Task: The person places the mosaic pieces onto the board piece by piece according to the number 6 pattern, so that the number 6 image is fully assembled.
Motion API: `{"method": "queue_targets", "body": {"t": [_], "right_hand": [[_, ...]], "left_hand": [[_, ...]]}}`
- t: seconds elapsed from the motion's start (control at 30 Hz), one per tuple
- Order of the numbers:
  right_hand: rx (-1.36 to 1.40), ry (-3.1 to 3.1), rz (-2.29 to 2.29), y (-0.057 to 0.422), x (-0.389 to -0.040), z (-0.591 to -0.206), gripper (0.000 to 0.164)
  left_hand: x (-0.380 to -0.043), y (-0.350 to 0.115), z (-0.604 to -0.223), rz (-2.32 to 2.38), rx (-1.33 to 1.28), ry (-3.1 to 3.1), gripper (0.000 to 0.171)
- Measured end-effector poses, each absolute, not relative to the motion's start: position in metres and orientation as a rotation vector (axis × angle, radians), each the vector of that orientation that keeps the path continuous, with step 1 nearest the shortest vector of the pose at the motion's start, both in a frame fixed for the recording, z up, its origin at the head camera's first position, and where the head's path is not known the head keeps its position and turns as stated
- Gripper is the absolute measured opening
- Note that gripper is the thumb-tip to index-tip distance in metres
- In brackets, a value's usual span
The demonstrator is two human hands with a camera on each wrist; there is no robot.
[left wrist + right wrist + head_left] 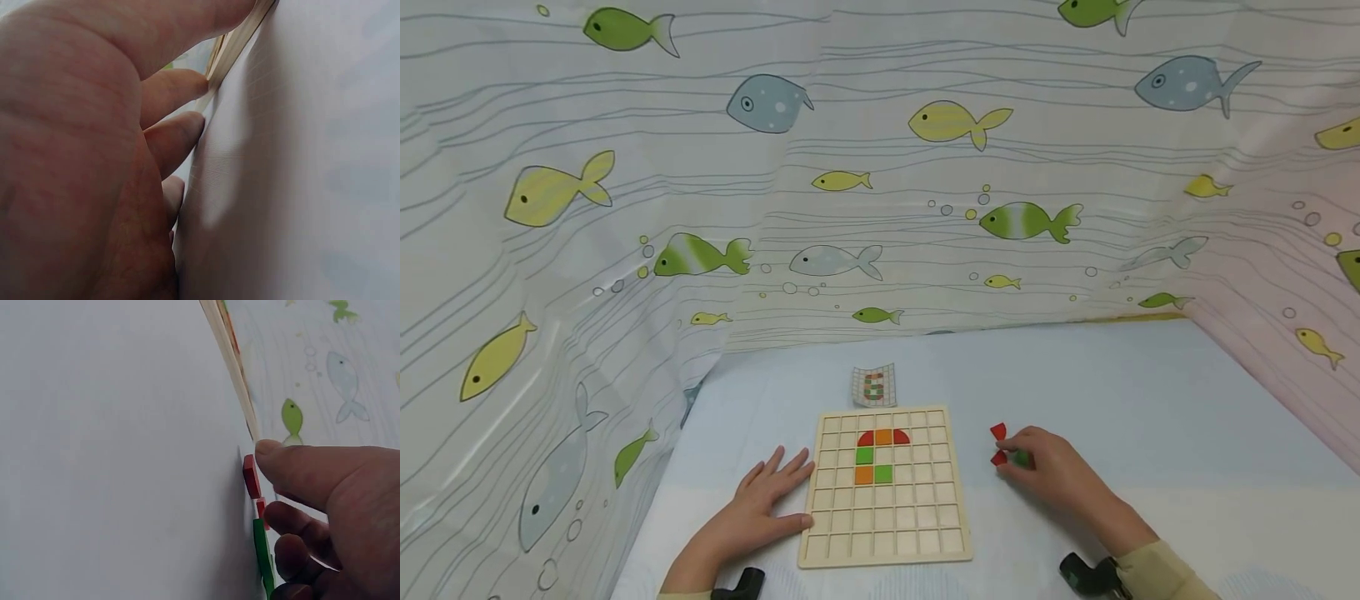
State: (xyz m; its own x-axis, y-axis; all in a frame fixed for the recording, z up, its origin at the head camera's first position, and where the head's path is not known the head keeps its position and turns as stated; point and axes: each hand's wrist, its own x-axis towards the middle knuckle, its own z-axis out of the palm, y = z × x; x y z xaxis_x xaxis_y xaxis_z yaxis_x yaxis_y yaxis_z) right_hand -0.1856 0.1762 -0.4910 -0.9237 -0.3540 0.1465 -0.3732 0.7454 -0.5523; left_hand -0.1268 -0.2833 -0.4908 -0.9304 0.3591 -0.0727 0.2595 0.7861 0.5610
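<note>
A person's two bare hands work at a pale table (1075,375), around a wooden grid board (906,518). Six small red, orange and green tiles (883,474) sit in its upper cells. Just beyond the board lies a card (874,386) with a coloured pattern.

The left hand (767,500) is spread flat, fingers loose, thumb and a fingertip against the board's left edge; it grips nothing. The right hand (1048,467) is right of the board, bent low over two red pieces (997,431) and a green piece (1021,458) on the table. Its thumb and fingertips stand apart, with nothing pinched; whether they touch a piece is hard to tell.

For a clean pick, one piece seems best pinched by its thin sides, the other fingers lifted so the neighbours don't drag. Light left-hand pressure should keep the board from sliding.
</note>
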Motion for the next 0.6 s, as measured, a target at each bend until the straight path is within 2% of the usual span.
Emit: {"method": "queue_targets", "body": {"t": [0.27,0.6], "right_hand": [[0.741,-2.848,0.901,0.1747,-0.1836,-0.4964,0.017],[0.616,-2.894,0.881,0.1718,-0.181,-0.4972,0.028]], "left_hand": [[-0.1295,-0.2844,-0.4948,0.818,0.491,2.799,0.082],[-0.1299,-0.2846,-0.4956,0.832,0.514,2.804,0.081]]}}
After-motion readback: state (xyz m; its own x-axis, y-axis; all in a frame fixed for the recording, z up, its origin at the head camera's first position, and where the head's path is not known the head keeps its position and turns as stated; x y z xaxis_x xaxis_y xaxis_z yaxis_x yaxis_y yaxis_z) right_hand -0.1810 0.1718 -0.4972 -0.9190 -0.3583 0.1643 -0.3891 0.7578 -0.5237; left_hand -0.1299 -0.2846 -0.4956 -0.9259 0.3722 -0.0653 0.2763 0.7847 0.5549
